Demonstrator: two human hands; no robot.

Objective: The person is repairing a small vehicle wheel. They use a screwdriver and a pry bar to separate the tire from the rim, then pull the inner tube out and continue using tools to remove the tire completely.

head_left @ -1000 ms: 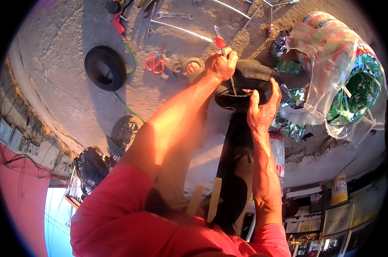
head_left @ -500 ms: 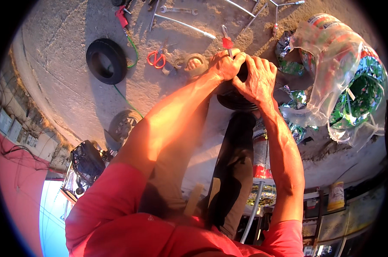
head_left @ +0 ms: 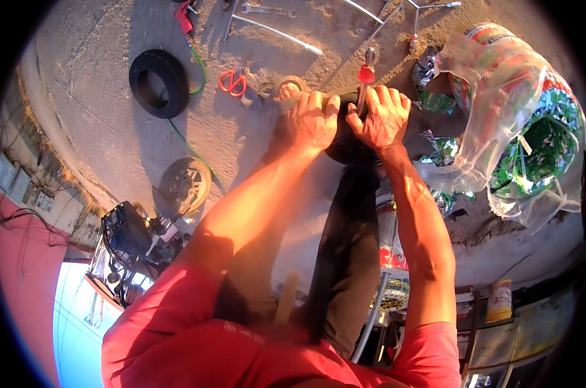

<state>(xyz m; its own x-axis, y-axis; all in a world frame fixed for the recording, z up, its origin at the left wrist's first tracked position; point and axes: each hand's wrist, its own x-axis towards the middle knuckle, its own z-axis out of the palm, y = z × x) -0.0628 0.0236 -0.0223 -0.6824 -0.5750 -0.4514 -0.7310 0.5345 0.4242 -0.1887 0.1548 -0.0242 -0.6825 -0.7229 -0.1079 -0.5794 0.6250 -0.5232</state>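
Note:
A black tyre [head_left: 350,151] stands in front of my feet, partly hidden by my hands. My left hand [head_left: 314,123] lies over its left side, with fingers curled over the upper edge. On the right side, my right hand [head_left: 383,119] grips the tyre too, its thumb beside the shaft of a screwdriver-like tool [head_left: 365,75] with a red collar. That tool stands upright, lodged at the tyre's edge, and its lower end is hidden. Neither hand appears to be wrapped round its handle.
Left of my hands are red-handled scissors [head_left: 232,83], another tyre [head_left: 158,84], a green hose [head_left: 198,71] and a wheel rim [head_left: 188,185]. A wrench [head_left: 269,11] and metal bars lie beyond. Plastic-wrapped tyres [head_left: 532,123] stand at right.
My left hand has moved left along the tyre, away from the screwdriver-like tool. The tool has shifted right and now stands beside my right thumb. My right hand stays on the tyre.

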